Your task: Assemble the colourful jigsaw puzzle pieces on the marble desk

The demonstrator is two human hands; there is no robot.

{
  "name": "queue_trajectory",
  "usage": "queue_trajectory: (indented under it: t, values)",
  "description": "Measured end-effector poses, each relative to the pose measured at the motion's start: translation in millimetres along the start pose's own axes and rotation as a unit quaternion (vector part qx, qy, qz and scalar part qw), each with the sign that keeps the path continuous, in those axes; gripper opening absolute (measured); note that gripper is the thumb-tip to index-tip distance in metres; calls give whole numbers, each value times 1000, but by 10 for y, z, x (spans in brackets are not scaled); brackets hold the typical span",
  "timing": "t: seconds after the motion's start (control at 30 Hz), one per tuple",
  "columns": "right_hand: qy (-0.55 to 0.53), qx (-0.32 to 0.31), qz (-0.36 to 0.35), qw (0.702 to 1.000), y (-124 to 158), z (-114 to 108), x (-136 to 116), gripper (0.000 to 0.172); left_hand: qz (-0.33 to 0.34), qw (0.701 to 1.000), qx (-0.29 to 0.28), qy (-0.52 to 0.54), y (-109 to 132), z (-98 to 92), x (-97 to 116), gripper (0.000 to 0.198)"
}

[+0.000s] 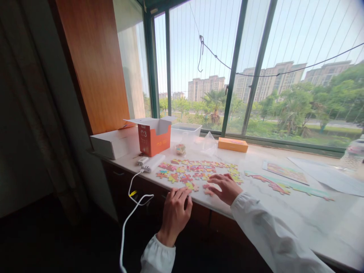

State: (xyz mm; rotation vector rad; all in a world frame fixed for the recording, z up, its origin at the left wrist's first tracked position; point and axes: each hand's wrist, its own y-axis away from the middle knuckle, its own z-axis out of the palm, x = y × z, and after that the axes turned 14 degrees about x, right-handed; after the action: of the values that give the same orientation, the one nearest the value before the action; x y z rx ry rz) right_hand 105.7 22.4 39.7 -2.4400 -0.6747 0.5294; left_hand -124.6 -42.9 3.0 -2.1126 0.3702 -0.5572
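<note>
Colourful jigsaw pieces (186, 178) lie spread over the pale marble-patterned counter. My left hand (176, 208) is at the counter's front edge, palm down and fingers stretched forward, the tips by a yellow-and-pink piece (192, 186). Further right, my right hand (226, 187) hovers over or rests among the pieces with its fingers apart. A red-pink piece (208, 189) lies just under its thumb side; whether the thumb touches it I cannot tell. To the right of this hand is a joined strip of puzzle (273, 184) with a green border.
An open orange box (155, 138) stands behind the pieces, beside a white box (110, 143). Near them are a clear plastic tub (186, 128), a white power bank (153, 163) with a hanging cable, a flat orange box (232, 145), a picture card (284, 171) and paper (324, 176).
</note>
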Motion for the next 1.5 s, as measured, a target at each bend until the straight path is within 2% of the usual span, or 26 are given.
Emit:
queue_trajectory:
  t: [0.2,0.4,0.6,0.77,0.93,1.03,1.17,1.37,1.5]
  values:
    - [-11,-18,4,1000,37,16,17,28,1,1000,15,-5,39,54,5,28]
    - [-8,-38,16,999,53,61,9,31,26,1000,-5,15,63,138,150,32]
    - [-21,-29,-18,999,5,35,-9,27,32,999,-14,28,87,192,227,32]
    - [-8,-6,-37,999,-283,34,103,31,46,999,-9,12,143,210,226,36]
    - [48,10,37,998,-704,185,355,27,55,998,-14,-4,123,201,245,33]
    - [62,-2,75,995,-869,338,463,32,49,998,-14,-23,-5,217,247,31]
    - [37,-17,95,995,-950,483,550,39,35,997,-3,-64,-367,312,187,29]
    - [4,-43,102,994,-949,549,679,40,36,989,-81,-121,-1049,670,-76,31]
    - [-16,-28,117,993,-984,574,726,39,27,982,-130,-133,-1298,905,-268,36]
